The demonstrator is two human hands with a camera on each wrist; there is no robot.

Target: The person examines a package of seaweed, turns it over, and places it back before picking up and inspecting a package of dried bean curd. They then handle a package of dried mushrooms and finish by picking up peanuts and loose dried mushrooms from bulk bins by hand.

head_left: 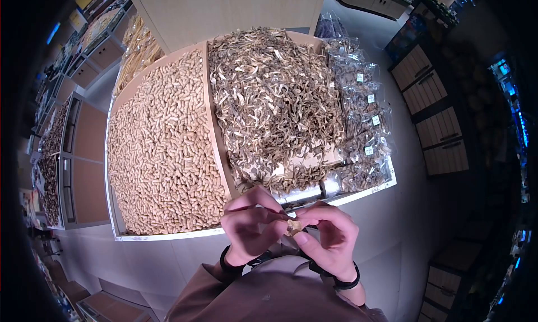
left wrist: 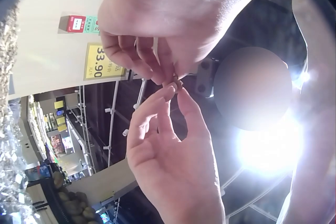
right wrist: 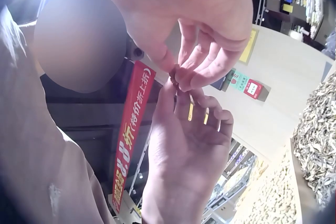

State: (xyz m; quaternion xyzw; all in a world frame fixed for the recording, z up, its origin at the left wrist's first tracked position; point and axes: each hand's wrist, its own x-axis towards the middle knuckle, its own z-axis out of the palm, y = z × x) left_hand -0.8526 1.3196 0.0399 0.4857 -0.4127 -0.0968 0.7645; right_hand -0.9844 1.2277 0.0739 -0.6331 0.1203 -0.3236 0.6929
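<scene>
A small tan peanut [head_left: 293, 227], its shell seemingly broken, is held up between the two hands, just in front of the display bin's near edge. My left hand [head_left: 250, 225] pinches it from the left between thumb and forefinger. From the other side, my right hand [head_left: 332, 232] pinches it the same way, and the fingertips of both hands meet around it. In the left wrist view only a bit of the brownish peanut [left wrist: 178, 84] shows between the fingertips. Fingers hide most of it in the right wrist view too.
Beyond the hands, a bin holds a heap of unshelled peanuts [head_left: 168, 148] on the left and dried mushroom slices [head_left: 274, 98] on the right, split by a divider [head_left: 216, 126]. Clear bags [head_left: 364, 114] line its right side. Wooden cabinets [head_left: 434, 109] stand farther right.
</scene>
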